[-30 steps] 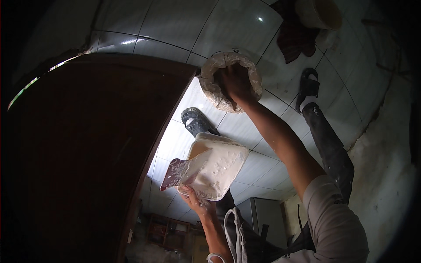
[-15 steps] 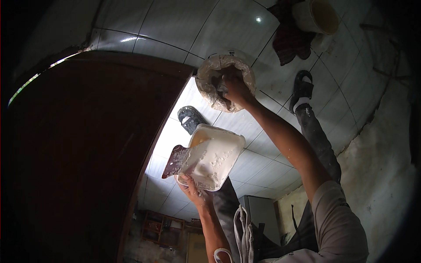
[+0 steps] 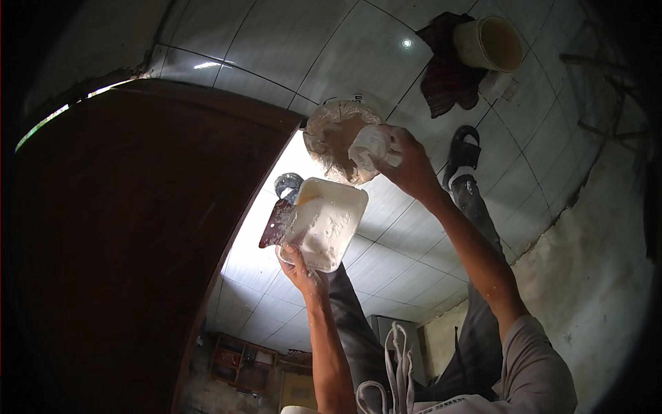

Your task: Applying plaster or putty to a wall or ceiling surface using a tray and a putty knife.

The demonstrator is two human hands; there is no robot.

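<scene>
One cup (image 3: 367, 146): whitish and smeared, tilted at the near right side of the big bucket's mouth; I cannot tell what is in it.
Right hand (image 3: 408, 165): bare, fingers curled around the cup, grasping it; my forearm reaches up from the lower right.
Big bucket (image 3: 312, 141): on the floor ahead of me, its rim caked with pale paste, brownish inside.
Left hand (image 3: 302, 270): grasping the tub by its lower left corner, thumb on the near edge, paste on my skin.
Tub (image 3: 361, 210): square, white, held up between me and the big bucket, with white paste spread and clotted inside.
Scraper (image 3: 273, 226): dark red and paste-spattered, lying over the tub's left edge just above my left hand; whether my fingers touch it, I cannot tell.
Small bucket (image 3: 467, 45): pale, tilted, well beyond my right hand, beside a dark red cloth (image 3: 445, 98).
Sandals: dark, the left one (image 3: 287, 183) partly behind the tub, the right one (image 3: 462, 153) farther right.
Floor (image 3: 396, 272): pale tiles, brightly lit beside the dark brown door (image 3: 138, 228) on my left.
</scene>
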